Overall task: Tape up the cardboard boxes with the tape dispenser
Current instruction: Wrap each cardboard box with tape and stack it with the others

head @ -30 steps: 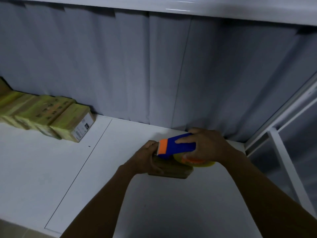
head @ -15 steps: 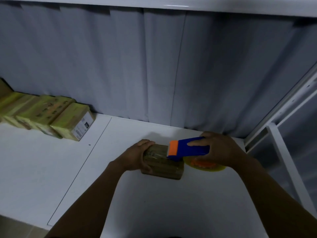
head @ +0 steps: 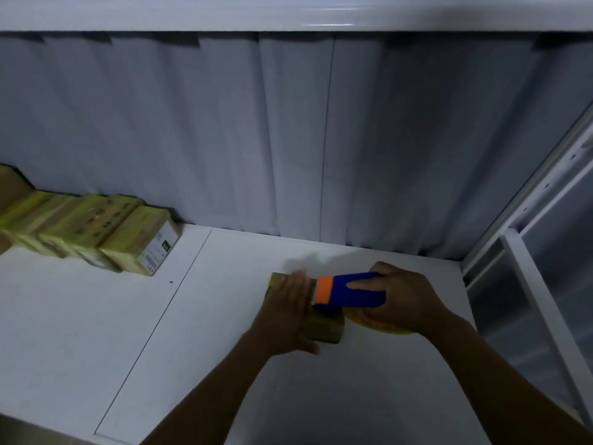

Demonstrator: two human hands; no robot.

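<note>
In the lower centre of the frame, a small cardboard box (head: pixel 324 327) lies on the white worktop (head: pixel 128 316). The left hand (head: pixel 285 313) rests flat on its top with straight fingers, so its grip is open. The right hand (head: pixel 406 300) has its grip curled round the blue and orange tape dispenser (head: pixel 349 292), whose orange end is at the box top. A row of taped boxes (head: pixel 96 232) stands at the left edge.
</note>
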